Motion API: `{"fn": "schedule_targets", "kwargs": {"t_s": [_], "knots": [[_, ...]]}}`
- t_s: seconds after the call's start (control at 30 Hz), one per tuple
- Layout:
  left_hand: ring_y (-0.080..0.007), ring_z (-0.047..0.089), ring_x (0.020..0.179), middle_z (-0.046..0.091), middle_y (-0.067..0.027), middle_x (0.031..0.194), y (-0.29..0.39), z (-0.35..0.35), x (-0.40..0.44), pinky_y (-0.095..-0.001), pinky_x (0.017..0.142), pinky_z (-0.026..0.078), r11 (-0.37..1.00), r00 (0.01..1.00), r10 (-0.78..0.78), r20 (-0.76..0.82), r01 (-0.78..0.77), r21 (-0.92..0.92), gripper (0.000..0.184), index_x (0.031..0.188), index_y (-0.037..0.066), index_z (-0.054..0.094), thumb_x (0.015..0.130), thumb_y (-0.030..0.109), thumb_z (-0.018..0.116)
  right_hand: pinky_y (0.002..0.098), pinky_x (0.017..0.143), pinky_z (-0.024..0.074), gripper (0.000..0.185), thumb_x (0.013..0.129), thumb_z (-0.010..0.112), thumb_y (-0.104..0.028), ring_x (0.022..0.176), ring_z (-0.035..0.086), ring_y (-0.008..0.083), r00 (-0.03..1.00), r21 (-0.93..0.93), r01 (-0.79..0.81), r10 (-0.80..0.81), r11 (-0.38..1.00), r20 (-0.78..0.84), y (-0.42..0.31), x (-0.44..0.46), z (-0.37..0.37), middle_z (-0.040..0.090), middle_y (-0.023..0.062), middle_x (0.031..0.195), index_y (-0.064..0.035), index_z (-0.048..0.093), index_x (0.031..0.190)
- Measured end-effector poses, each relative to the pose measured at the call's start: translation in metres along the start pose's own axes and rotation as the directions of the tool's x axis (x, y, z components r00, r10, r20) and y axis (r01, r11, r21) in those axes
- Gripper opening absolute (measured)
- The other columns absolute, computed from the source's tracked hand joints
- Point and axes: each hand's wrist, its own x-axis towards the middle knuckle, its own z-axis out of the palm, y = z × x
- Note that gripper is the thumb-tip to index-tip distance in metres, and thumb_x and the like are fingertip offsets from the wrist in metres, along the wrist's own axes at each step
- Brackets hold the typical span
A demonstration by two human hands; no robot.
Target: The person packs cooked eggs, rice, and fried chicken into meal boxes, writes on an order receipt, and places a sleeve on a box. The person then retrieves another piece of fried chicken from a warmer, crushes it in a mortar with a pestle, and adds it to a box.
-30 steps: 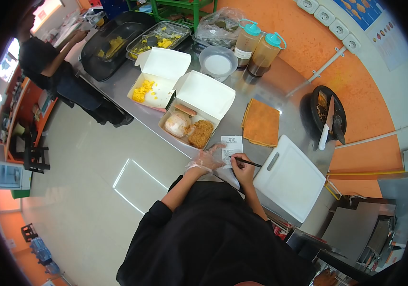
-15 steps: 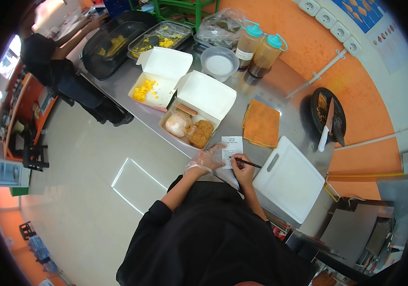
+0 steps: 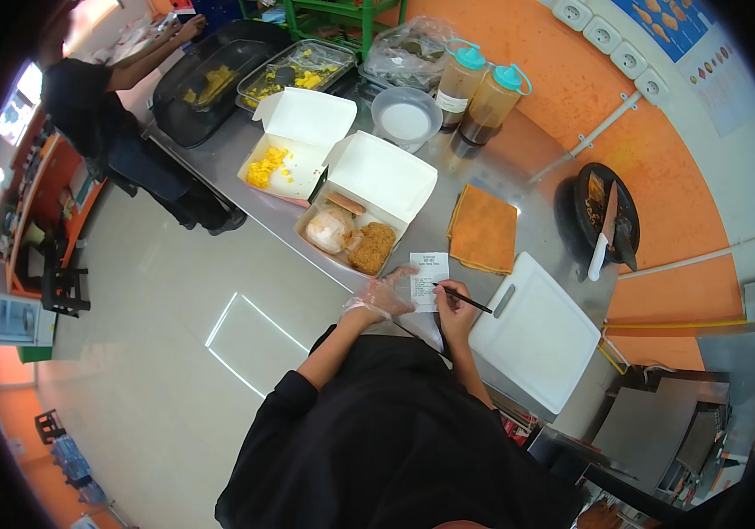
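A small printed receipt (image 3: 429,271) lies at the front edge of the steel counter. My left hand (image 3: 380,295), in a clear plastic glove, rests on its left edge with the fingers stretched out. At the receipt's right side, my right hand (image 3: 457,310) is closed around a black pen (image 3: 474,302), its tip over the paper. Just beyond my left hand stands an open white food box (image 3: 402,181) holding wrapped rice (image 3: 329,230), fried chicken (image 3: 372,248) and a sausage-like piece (image 3: 346,203). A second open box (image 3: 311,123) beside it contains yellow crumbled food (image 3: 266,167).
On the right are a white cutting board (image 3: 541,339), a folded orange cloth (image 3: 483,229), and a stone mortar (image 3: 585,203) with a knife (image 3: 605,236). Sauce bottles (image 3: 489,106) and a plastic bowl (image 3: 406,119) stand behind. A co-worker (image 3: 86,110) is at the far left.
My right hand and the pen have shifted slightly right, off the receipt's middle. My left hand stays in place. The co-worker's arms have moved.
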Motion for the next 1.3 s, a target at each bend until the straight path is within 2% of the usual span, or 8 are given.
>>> {"fn": "schedule_targets", "kwargs": {"t_s": [0.27,0.5,0.77,0.9,0.97,1.07,1.13,1.3], "knots": [[-0.0377,0.057,0.113,0.061,-0.0215,0.118,-0.001,0.006,0.004,-0.0392,0.100,0.042,0.996,0.998,-0.041,-0.056,0.045,0.076,0.079,0.134,0.030,0.043,0.065,0.030,0.081,0.0196,0.056,0.0440,0.008,0.085,0.065,-0.006,0.063,0.055,0.0034,0.935,-0.267,-0.014,0.107,0.964,0.339,-0.004,0.001,-0.014,0.062,0.0008,0.074,-0.0005,0.066,0.090],[-0.0379,0.058,0.111,0.064,-0.0225,0.111,-0.001,0.006,0.004,-0.0394,0.099,0.043,0.997,0.998,-0.012,-0.060,0.017,0.069,0.079,0.134,0.030,0.043,0.065,0.030,0.082,0.0197,0.051,0.0415,0.007,0.086,0.066,-0.009,0.055,0.052,0.0047,0.991,-0.110,0.032,-0.017,0.993,0.134,-0.006,0.013,0.000,0.061,-0.0008,0.067,-0.0020,0.065,0.087],[-0.0375,0.059,0.109,0.064,-0.0219,0.109,0.003,0.002,-0.001,-0.0404,0.097,0.044,0.996,0.994,0.087,-0.065,-0.084,0.040,0.078,0.133,0.028,0.044,0.065,0.030,0.082,0.0357,0.053,0.0474,0.032,0.086,0.066,-0.032,0.053,0.061,0.0272,0.941,-0.762,0.166,0.130,0.626,0.312,-0.036,0.033,-0.016,0.060,0.0129,0.058,-0.0018,0.064,0.075],[-0.0368,0.061,0.102,0.064,-0.0217,0.106,0.012,-0.004,-0.012,-0.0434,0.089,0.048,0.990,1.000,0.005,-0.012,-0.004,0.144,0.070,0.134,0.026,0.042,0.073,0.032,0.075,0.0298,0.045,0.0417,0.038,0.088,0.064,-0.032,0.046,0.057,0.0134,0.977,-0.743,0.182,-0.035,0.644,0.208,-0.038,0.046,-0.007,0.056,0.0082,0.052,0.0006,0.061,0.070],[-0.0342,0.063,0.099,0.064,-0.0211,0.104,0.002,-0.004,-0.025,-0.0421,0.086,0.050,0.988,1.000,-0.021,0.012,0.019,0.156,0.065,0.132,0.025,0.045,0.074,0.033,0.074,0.0376,0.052,0.0491,0.038,0.087,0.065,-0.036,0.053,0.063,0.0280,0.977,-0.530,-0.030,0.137,0.848,0.163,-0.046,0.051,0.005,0.061,0.0126,0.059,0.0005,0.063,0.078],[-0.0242,0.067,0.081,0.066,-0.0158,0.087,-0.022,-0.019,-0.063,-0.0368,0.071,0.052,0.975,0.974,0.174,-0.148,-0.192,-0.112,0.049,0.123,0.021,0.056,0.079,0.035,0.073,0.0346,0.048,0.0493,0.042,0.086,0.065,-0.039,0.048,0.063,0.0244,0.894,-0.312,-0.284,0.368,0.907,0.255,-0.073,0.050,0.034,0.062,0.0113,0.059,0.0033,0.062,0.086],[-0.0145,0.061,0.060,0.063,-0.0081,0.066,-0.010,-0.053,-0.098,-0.0312,0.057,0.048,0.978,0.944,-0.188,-0.272,0.153,-0.145,0.037,0.111,0.013,0.063,0.082,0.035,0.071,0.0311,0.043,0.0478,0.041,0.087,0.065,-0.035,0.047,0.062,0.0191,0.887,-0.392,-0.225,0.354,0.892,0.297,-0.079,0.046,0.054,0.062,0.0108,0.059,0.0052,0.060,0.091],[-0.0053,0.052,0.054,0.059,-0.0044,0.060,-0.035,-0.118,-0.107,-0.0250,0.050,0.041,0.931,0.664,-0.204,-0.720,-0.096,-0.352,0.025,0.103,0.012,0.066,0.087,0.032,0.067,0.0361,0.051,0.0507,0.039,0.079,0.069,-0.030,0.051,0.064,0.0244,0.902,-0.397,-0.213,0.335,0.893,0.271,-0.061,0.023,0.083,0.063,0.0136,0.061,0.0057,0.062,0.092]]}}
